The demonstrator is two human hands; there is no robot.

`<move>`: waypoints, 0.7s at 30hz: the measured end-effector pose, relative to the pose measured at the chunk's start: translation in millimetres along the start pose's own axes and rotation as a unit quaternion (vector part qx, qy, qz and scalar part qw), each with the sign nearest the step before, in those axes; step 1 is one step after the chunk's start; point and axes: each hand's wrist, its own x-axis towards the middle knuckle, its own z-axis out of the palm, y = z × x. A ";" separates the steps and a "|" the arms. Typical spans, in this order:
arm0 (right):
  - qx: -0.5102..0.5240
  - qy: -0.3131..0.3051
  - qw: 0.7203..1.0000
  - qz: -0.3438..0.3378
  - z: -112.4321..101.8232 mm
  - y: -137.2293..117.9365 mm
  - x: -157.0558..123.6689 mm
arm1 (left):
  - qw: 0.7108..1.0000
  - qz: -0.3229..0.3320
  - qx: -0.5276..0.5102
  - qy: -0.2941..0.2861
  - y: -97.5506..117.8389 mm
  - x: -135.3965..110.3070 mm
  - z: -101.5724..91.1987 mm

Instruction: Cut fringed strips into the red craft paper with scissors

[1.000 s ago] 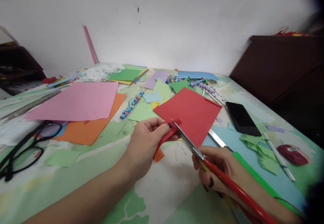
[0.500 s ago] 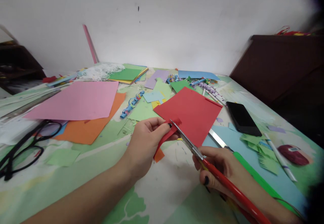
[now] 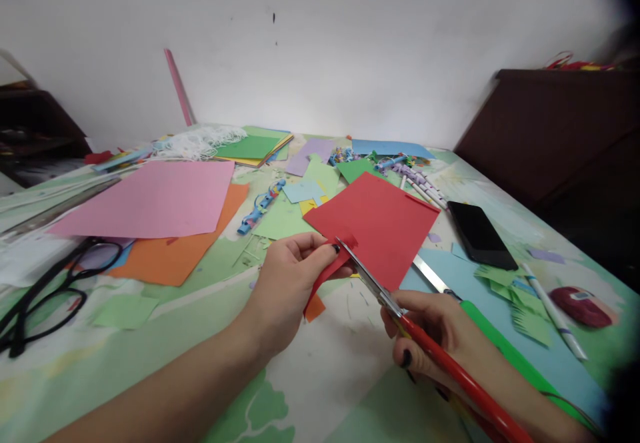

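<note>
Scissors [image 3: 373, 277] meet red paper [image 3: 377, 216] over a crowded desk [image 3: 310, 376] — the sheet sits in the middle of the view, its near left edge between the thumb and fingers of a person's left hand [image 3: 293, 286]. That hand is closed in a pinch, a dark nail showing on the thumb. The right hand [image 3: 425, 336] is curled around the scissors' red handle, fingers bent and thumb wrapped in; the tips of the blades lie against the sheet, just beside the left thumb. A narrow folded strip runs along the paper's far right edge.

Under the right forearm, a green-handled blade [image 3: 500, 339] lies across light blue paper [image 3: 555, 359]. Near it are fringed green scraps [image 3: 515, 296], a white marker [image 3: 555, 313] and a black phone [image 3: 483, 235]. To the left, pink paper [image 3: 145, 199] overlaps an orange sheet [image 3: 170, 259], with black glasses [image 3: 53, 277] close by. Between the pink and red sheets lies a blue tube [image 3: 261, 206] — decorated, its details too small to read. Farther back, white yarn [image 3: 200, 143] rests beside a stack of coloured paper [image 3: 250, 147], and a pink stick [image 3: 177, 86] leans against the pale wall [image 3: 350, 49].
</note>
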 end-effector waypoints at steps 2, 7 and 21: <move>0.003 -0.001 1.000 0.000 -0.1 0.3 0.0 | 1.000 -0.003 -0.001 0.004 0.4 -0.1 0.6; 0.010 -0.006 1.000 -0.011 -0.9 1.8 -0.6 | 1.000 0.001 0.000 -0.002 1.3 -1.1 1.3; 0.035 -0.051 0.996 -0.065 -4.6 3.1 -0.2 | 1.000 0.010 -0.005 -0.002 0.8 0.1 0.2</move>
